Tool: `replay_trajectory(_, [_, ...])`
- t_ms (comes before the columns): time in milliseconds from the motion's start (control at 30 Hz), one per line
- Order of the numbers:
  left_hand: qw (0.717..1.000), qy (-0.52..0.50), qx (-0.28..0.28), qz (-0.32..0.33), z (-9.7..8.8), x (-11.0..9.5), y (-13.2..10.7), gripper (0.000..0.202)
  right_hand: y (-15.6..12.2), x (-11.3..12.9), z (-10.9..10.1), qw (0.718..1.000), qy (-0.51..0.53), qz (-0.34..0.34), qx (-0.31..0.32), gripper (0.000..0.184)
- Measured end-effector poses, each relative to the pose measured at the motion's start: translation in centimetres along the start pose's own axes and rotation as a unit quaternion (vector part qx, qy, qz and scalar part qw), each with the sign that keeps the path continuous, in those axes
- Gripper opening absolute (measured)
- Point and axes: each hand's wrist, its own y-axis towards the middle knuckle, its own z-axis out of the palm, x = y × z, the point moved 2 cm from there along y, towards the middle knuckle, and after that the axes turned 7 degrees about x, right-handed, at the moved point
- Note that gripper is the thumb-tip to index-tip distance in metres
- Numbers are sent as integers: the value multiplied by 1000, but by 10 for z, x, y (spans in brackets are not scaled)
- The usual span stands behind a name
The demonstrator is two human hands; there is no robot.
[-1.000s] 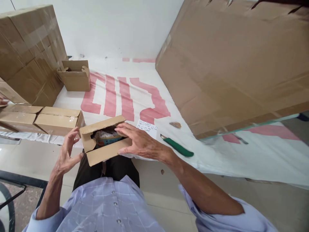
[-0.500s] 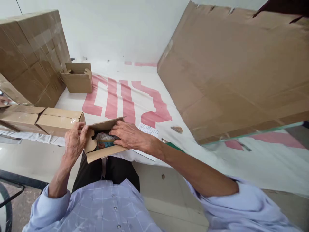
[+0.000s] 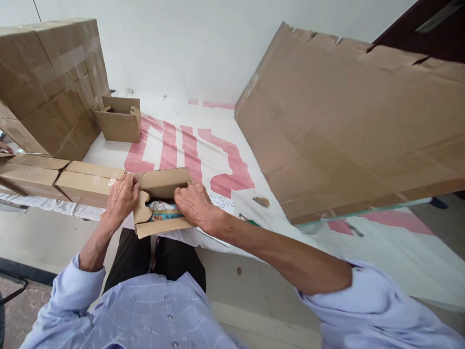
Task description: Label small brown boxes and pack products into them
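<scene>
A small open cardboard box [image 3: 160, 227] sits at the near edge of the table, holding a blue and white packet [image 3: 164, 211]. My left hand [image 3: 122, 197] grips the box's left end at its side flap, fingers curled. On the right end my right hand [image 3: 192, 204] presses with fingers bent over the rim, next to the raised lid flap [image 3: 163, 182]. Both arms wear light blue sleeves.
Two closed boxes [image 3: 58, 178] lie at the left, with a tall stack of taped cartons [image 3: 47, 82] behind. Another small open box [image 3: 119, 119] stands farther back. A large cardboard sheet [image 3: 345, 126] leans at the right. A green-handled knife [image 3: 249, 221] and a paper slip [image 3: 222, 199] lie by my right wrist.
My left hand moved in from beside the box and took hold of its left end. The right hand shifted from lying across the top to the right rim. The lid flap stands higher.
</scene>
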Motion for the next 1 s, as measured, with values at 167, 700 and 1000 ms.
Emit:
replay_trajectory(167, [997, -30, 17, 74, 9, -2, -2, 34, -2, 14, -10, 997, -25, -57, 45, 25])
replay_trajectory(700, [987, -78, 127, 57, 23, 18, -14, 138, -8, -36, -14, 968, 230, -26, -101, 20])
replay_trajectory(1000, [983, -143, 75, 88, -13, 2, -5, 115, -19, -82, -32, 773, 568, -6, -283, 32])
